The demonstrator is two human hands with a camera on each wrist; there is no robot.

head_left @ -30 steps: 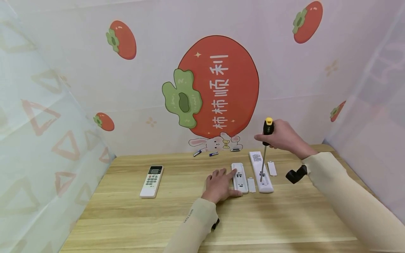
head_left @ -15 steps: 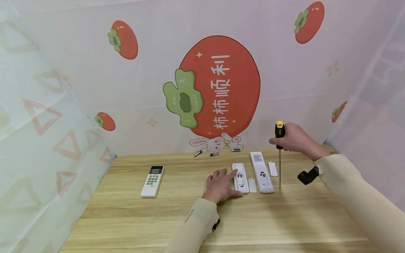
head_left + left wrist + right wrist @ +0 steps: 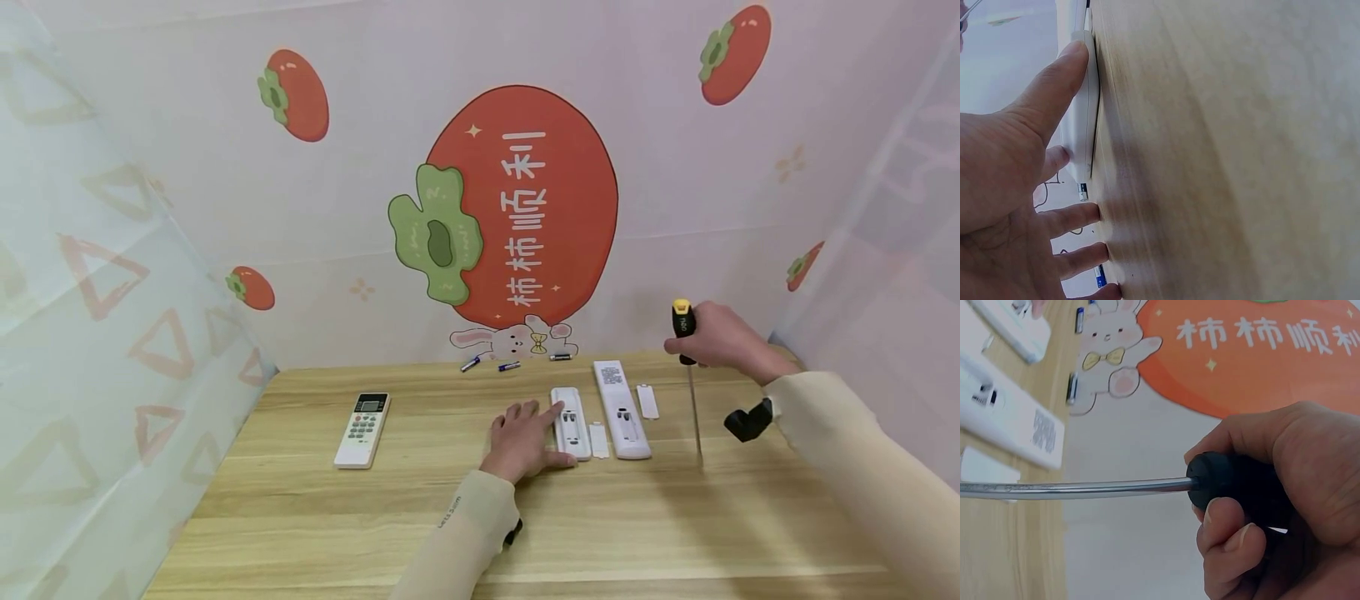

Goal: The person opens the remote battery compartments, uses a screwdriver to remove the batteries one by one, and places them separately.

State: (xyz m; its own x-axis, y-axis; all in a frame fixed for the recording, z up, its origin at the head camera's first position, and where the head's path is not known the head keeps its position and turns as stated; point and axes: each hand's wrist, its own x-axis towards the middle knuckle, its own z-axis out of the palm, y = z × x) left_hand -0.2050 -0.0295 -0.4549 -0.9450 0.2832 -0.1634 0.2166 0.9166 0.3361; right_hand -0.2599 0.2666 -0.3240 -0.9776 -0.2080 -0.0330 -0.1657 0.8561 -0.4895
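Note:
My right hand (image 3: 716, 335) grips a screwdriver (image 3: 683, 333) by its black and yellow handle. The long metal shaft points down at the right of the table; whether its tip touches the wood, I cannot tell. In the right wrist view, curled fingers (image 3: 1229, 537) wrap the handle. My left hand (image 3: 519, 442) rests at a short white remote control (image 3: 577, 447) lying back up, battery bay uncovered. Its thumb (image 3: 1054, 87) and forefinger touch that remote, the other fingers spread on the table. Between the hands lies a longer white remote control (image 3: 613, 398), also back up with an uncovered bay.
Two white battery covers, a left one (image 3: 598, 440) and a right one (image 3: 648, 402), lie beside the remotes. Three batteries, one being the dark battery (image 3: 561, 357), lie along the back edge. Another remote control (image 3: 363, 432) lies face up at left. A printed cloth wall stands behind.
My right hand has lifted the screwdriver out of the longer remote's battery bay and carried it right, beyond the remote and its cover. The left hand has stayed put.

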